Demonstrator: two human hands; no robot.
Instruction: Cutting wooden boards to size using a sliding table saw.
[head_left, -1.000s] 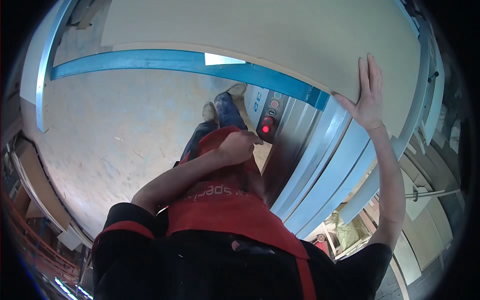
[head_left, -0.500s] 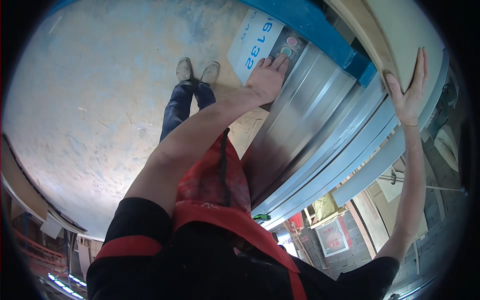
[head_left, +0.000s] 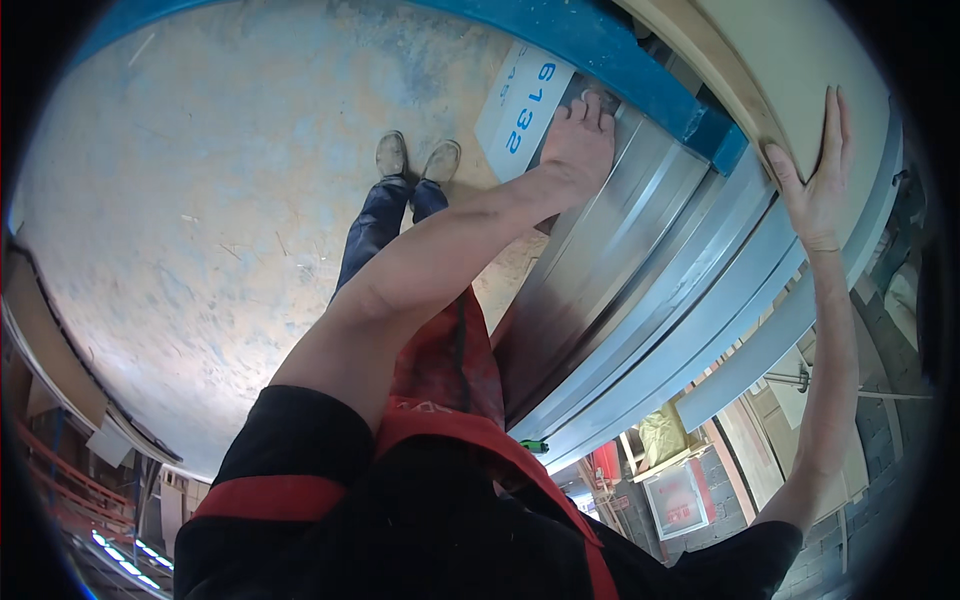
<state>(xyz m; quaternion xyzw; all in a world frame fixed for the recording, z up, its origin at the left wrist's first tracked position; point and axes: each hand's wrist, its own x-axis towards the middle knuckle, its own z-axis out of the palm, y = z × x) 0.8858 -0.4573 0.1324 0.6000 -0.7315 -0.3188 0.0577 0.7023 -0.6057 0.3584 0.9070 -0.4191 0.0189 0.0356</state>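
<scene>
My left hand (head_left: 582, 140) rests on a dark control panel (head_left: 568, 98) set in the metal machine. Its slightly bent fingers cover the buttons, the fingertips at the far one; nothing is held in them. Out to the right my right hand (head_left: 822, 190) lies open against a pale board (head_left: 790, 70), thumb at the board's near edge and fingers stretched along its face. The ribbed metal bed (head_left: 640, 215) of the machine runs from the panel back toward my body.
A thick blue steel beam (head_left: 620, 60) crosses above the panel. Next to the panel is a white plate (head_left: 520, 110) with blue markings. My shoes (head_left: 415, 157) stand on a stained floor (head_left: 220, 230). Wooden boards (head_left: 745, 430) and a framed panel (head_left: 678, 500) are at the lower right.
My left hand has moved from the green button to the pink one farther along, which it now covers. The right hand has stayed on the board. The view has shifted slightly.
</scene>
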